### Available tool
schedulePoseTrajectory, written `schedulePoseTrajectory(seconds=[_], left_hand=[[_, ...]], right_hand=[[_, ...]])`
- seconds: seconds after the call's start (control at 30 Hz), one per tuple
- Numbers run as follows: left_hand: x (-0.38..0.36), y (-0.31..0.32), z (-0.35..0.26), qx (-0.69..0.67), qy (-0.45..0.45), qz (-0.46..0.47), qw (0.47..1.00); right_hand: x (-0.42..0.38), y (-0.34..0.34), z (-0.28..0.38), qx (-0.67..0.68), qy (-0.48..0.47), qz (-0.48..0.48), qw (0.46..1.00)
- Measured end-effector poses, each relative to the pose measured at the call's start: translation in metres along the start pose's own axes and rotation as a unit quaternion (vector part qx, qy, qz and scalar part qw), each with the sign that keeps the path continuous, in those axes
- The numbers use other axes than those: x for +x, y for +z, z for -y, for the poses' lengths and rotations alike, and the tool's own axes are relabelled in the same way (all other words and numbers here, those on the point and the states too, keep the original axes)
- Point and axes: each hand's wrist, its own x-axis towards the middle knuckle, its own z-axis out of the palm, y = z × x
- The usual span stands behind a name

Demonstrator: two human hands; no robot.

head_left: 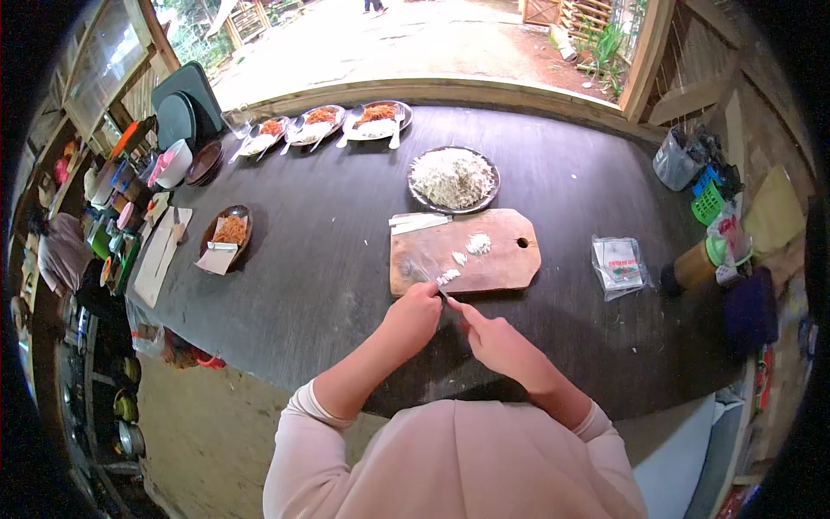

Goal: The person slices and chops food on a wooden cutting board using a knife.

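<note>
A wooden cutting board (510, 270) lies in front of me on the dark table. At its near edge my right hand (493, 336) is closed around the handle of a knife (443, 292), whose blade is mostly hidden. My left hand (418, 310) is beside the blade, fingers curled together over the board; what they hold is hidden. Small chopped white pieces (449, 276) lie just past the fingers. Farther up the board are a pile of finely cut white bits (478, 244) and long white strips (420, 222) at the far left corner.
A plate heaped with shredded white food (453, 177) stands behind the board. Three plates of food (373, 130) line the far edge. A bowl (233, 251) of orange shreds sits left, a plastic packet (618, 265) right. Another person (65, 251) is at far left.
</note>
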Motion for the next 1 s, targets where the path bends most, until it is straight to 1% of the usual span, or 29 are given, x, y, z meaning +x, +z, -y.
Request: schedulePoseTrajectory(seconds=[0.07,0.17,0.2,0.27,0.3,0.37,0.4,0.5,0.57,0.6,0.67,0.7,0.77,0.8,0.87,1.0], left_hand=[[0.002,-0.01,-0.005,0.053,0.025,0.036,0.998],[0.001,-0.008,-0.006,0.035,-0.005,0.015,0.999],[0.0,-0.008,-0.006,0.035,-0.002,0.019,0.999],[0.001,-0.008,-0.005,0.025,-0.006,0.001,1.0],[0.0,-0.009,-0.005,0.028,-0.003,0.002,1.0],[0.001,-0.013,-0.006,0.019,-0.012,0.024,0.999],[0.001,-0.013,-0.006,0.019,-0.013,0.024,0.999],[0.0,-0.01,-0.006,0.023,-0.009,0.028,0.999],[0.0,-0.005,-0.001,0.013,-0.003,0.019,1.0],[-0.001,-0.006,-0.003,0.014,-0.002,0.019,1.0],[-0.001,-0.01,-0.005,-0.019,-0.026,0.015,0.999],[0.0,-0.011,-0.005,-0.02,-0.028,0.012,0.999],[0.0,-0.01,-0.004,-0.005,-0.02,0.03,0.999],[0.0,-0.011,-0.004,-0.007,-0.02,0.031,0.999],[0.0,-0.015,-0.006,0.016,-0.001,0.043,0.999],[0.002,-0.015,-0.005,0.006,-0.023,0.064,0.998]], right_hand=[[-0.004,-0.004,0.001,-0.002,0.053,0.04,0.998],[0.0,-0.009,0.007,-0.021,0.048,0.036,0.998],[0.001,-0.007,0.006,-0.018,0.051,0.035,0.998],[0.003,-0.001,0.001,0.007,0.009,0.004,1.0],[0.001,-0.003,0.004,0.009,0.009,0.0,1.0],[-0.006,-0.012,0.011,0.006,0.068,0.049,0.996],[-0.005,-0.012,0.01,0.006,0.067,0.049,0.997],[-0.001,-0.005,0.002,0.007,0.057,0.039,0.998],[0.002,0.0,-0.002,0.005,0.006,0.008,1.0],[0.0,-0.002,0.001,0.006,0.005,0.007,1.0],[-0.006,-0.013,0.011,0.009,0.056,0.047,0.997],[-0.006,-0.016,0.014,0.006,0.054,0.049,0.997],[-0.007,-0.018,0.016,0.015,0.079,0.073,0.994],[-0.004,-0.014,0.013,0.015,0.08,0.074,0.994],[0.002,-0.003,0.004,-0.011,0.043,0.033,0.998],[-0.002,-0.008,0.007,-0.009,0.058,0.058,0.997]])
